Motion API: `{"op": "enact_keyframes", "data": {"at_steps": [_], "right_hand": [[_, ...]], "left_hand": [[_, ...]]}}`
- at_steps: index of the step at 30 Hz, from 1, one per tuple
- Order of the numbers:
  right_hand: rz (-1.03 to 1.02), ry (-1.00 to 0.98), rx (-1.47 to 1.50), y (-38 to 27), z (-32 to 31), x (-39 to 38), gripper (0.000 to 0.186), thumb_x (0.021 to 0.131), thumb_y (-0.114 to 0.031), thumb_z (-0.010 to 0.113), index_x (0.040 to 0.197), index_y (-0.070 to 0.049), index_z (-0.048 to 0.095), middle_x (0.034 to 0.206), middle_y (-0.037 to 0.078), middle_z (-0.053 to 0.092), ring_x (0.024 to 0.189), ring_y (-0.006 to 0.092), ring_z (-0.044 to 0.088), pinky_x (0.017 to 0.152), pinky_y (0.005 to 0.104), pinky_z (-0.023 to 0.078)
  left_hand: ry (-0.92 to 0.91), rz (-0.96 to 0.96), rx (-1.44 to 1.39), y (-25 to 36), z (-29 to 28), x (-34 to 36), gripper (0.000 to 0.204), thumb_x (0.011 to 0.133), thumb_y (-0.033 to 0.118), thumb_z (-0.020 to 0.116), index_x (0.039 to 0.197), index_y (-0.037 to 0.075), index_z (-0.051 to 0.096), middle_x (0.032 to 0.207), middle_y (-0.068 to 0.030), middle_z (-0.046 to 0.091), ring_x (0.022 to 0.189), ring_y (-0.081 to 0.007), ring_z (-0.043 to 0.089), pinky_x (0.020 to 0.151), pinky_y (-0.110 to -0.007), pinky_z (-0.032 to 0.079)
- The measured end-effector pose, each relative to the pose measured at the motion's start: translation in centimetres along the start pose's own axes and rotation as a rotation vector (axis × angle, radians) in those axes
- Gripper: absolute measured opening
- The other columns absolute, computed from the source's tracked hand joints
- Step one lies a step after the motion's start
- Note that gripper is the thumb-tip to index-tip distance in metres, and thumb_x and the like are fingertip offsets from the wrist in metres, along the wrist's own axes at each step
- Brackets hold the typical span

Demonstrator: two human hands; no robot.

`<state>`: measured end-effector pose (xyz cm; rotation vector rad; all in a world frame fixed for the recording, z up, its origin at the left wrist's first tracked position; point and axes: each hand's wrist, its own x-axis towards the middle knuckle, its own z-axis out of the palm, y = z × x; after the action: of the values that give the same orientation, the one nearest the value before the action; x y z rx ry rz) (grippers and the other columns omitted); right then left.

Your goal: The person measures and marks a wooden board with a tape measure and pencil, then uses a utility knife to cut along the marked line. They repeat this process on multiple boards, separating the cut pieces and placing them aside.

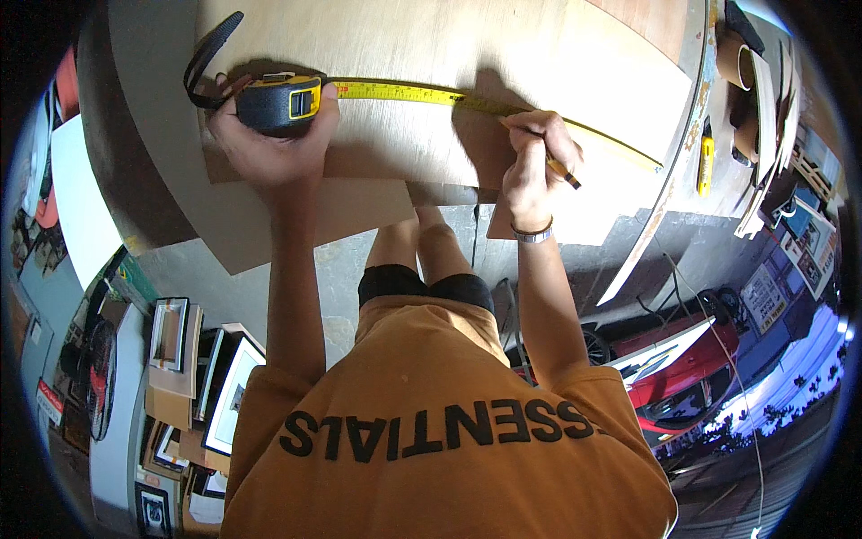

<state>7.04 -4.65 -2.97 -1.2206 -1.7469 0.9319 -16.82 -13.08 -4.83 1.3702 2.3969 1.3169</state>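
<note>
My left hand [274,153] is wrapped round a black and yellow tape measure [280,102] with a black wrist strap [203,67]. Its yellow blade [404,92] runs out to the right across a pale plywood sheet [395,144], ending near the sheet's right side. My right hand [536,166] pinches a dark pencil [564,169]; its tip end meets the wood close to the blade's lower edge, partly hidden by my fingers. Shadows of both hands fall on the sheet.
A yellow utility knife [706,162] lies to the right, beside brown rolls [734,67] and thin strips [763,117]. Picture frames [229,395] are stacked at the lower left, near a black fan [101,377]. A red car [691,382] stands at the lower right.
</note>
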Motion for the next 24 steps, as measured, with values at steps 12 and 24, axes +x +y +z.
{"op": "enact_keyframes", "data": {"at_steps": [12,24], "right_hand": [[0.018,-0.013,-0.047,0.1,0.3,0.2,0.015,0.079,0.001,0.052,0.075,0.003,0.067,0.067,0.01,0.064,0.056,0.0128,0.057,0.056,0.0262,0.046],[0.056,-0.049,-0.055,0.1,0.3,0.0,0.016,0.081,0.005,0.053,0.073,0.003,0.066,0.074,0.008,0.069,0.062,0.0113,0.056,0.059,0.0249,0.044]], "left_hand": [[0.019,0.011,-0.109,-1.6,0.5,-0.7,0.08,0.069,0.019,0.094,0.123,-0.007,0.04,0.118,-0.0161,0.046,0.111,-0.0207,0.056,0.088,-0.03,0.06],[0.041,0.028,-0.062,-1.5,0.5,-0.5,0.081,0.067,0.024,0.094,0.12,-0.007,0.042,0.114,-0.0149,0.047,0.104,-0.0195,0.057,0.082,-0.029,0.061]]}}
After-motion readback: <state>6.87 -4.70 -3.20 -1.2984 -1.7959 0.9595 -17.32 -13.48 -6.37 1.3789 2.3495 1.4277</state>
